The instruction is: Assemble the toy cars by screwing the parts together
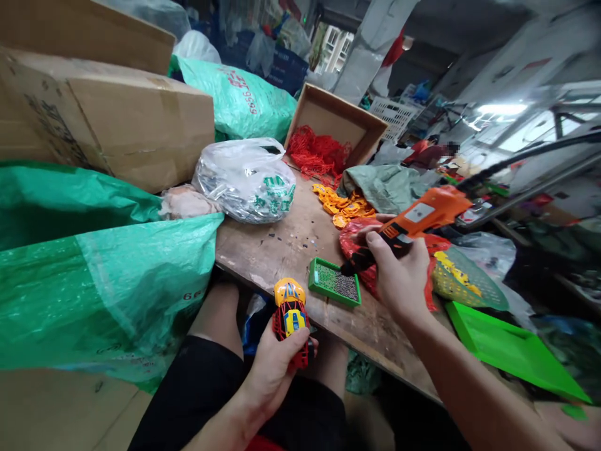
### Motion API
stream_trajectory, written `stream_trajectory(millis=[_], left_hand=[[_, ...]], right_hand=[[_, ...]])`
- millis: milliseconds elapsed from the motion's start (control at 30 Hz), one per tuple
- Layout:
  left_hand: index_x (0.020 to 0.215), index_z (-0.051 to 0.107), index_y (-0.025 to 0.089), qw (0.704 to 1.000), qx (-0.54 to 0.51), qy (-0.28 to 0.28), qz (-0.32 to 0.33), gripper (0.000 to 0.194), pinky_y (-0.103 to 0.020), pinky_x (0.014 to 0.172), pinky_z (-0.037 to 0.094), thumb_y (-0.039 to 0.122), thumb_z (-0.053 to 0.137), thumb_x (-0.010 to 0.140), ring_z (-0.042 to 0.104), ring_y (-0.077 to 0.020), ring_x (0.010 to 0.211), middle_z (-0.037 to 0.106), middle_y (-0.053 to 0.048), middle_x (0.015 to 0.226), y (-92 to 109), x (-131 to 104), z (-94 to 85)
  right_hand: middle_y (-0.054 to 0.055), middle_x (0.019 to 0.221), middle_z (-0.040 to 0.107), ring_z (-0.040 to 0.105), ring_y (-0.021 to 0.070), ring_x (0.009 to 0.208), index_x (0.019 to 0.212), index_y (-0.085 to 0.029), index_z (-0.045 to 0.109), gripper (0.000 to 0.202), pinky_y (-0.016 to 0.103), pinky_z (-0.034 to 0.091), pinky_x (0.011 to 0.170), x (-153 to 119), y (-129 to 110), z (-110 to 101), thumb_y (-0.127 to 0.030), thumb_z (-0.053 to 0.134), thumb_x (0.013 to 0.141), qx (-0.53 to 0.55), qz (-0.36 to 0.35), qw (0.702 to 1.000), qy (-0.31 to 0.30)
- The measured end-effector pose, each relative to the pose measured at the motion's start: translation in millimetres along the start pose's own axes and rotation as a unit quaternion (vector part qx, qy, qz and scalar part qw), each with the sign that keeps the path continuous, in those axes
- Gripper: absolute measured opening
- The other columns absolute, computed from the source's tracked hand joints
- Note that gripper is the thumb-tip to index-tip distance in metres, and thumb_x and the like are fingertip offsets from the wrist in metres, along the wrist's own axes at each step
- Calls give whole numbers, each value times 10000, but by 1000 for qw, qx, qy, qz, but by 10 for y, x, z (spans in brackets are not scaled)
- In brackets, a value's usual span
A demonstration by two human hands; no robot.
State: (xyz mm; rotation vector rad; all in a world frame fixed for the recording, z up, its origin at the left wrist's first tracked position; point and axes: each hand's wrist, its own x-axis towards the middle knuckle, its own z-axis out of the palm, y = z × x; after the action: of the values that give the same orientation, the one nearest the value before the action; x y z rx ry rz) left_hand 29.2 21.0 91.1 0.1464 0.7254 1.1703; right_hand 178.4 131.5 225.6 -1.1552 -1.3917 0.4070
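My left hand (277,357) is closed around a yellow and red toy car (293,313), held over my lap just off the table's front edge. In my right hand (399,269) is an orange and black electric screwdriver (420,213), its cable running off to the upper right. The tool's dark tip points down to the left, over or close behind a small green tray (322,289). Tiny dark screws (346,285) fill the right part of that tray, and its left part is a perforated green surface.
Orange plastic parts (345,203) lie on the wooden table (286,247) near a red bag (359,235). Behind stands a cardboard box (370,125) of red parts (317,153). A filled plastic bag (244,181) and green sacks (141,269) sit left; a green tray (511,351) lies right.
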Motion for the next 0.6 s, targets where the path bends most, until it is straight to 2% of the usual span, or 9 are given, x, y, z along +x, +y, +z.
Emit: stream_trajectory(millis=[67,133,233,367,500,600], left_hand=[[1076,664,145,1000,3,-5,-3,557,-281,668,614,335,977,655,717,-159,726,724,-39,897,28,-24,-10],[1063,666,145,1000,9,-4,-8,559,-285,662,612,359,979,652,721,-165,729,733,-53,926,61,-48,-11],[1064,668,151,1000,16,2,-14,574,-288,643,603,421,970,657,722,-171,712,742,-68,937,111,-72,-4],[1084,677,151,1000,9,4,-7,582,-293,627,591,441,960,666,716,-171,695,749,-71,945,156,-75,-11],[1070,678,148,1000,6,-13,15,540,-286,584,562,492,910,724,699,-167,661,752,-82,946,130,-43,-95],[1048,680,164,999,-9,-32,14,538,-295,563,546,568,865,745,706,-187,650,754,-85,928,81,32,-225]], right_hand=[[35,970,705,694,215,876,1016,-233,649,249,431,572,886,106,65,-21,-370,762,841,-36,-21,999,-3],[37,975,703,683,218,884,1037,-224,660,309,429,572,868,202,139,-36,-417,777,825,-53,-24,998,-11],[39,949,712,691,225,867,1085,-212,663,398,438,574,845,314,266,-47,-491,774,824,-46,-1,999,-22],[47,964,720,697,237,885,1131,-206,649,436,463,559,875,415,406,-38,-504,768,836,-48,9,998,-31],[71,991,714,677,245,894,1090,-205,649,433,443,538,848,481,457,-13,-526,765,824,-55,16,998,-21],[85,921,717,658,256,826,981,-210,659,392,440,507,775,501,449,4,-518,805,786,-58,33,998,-13]])
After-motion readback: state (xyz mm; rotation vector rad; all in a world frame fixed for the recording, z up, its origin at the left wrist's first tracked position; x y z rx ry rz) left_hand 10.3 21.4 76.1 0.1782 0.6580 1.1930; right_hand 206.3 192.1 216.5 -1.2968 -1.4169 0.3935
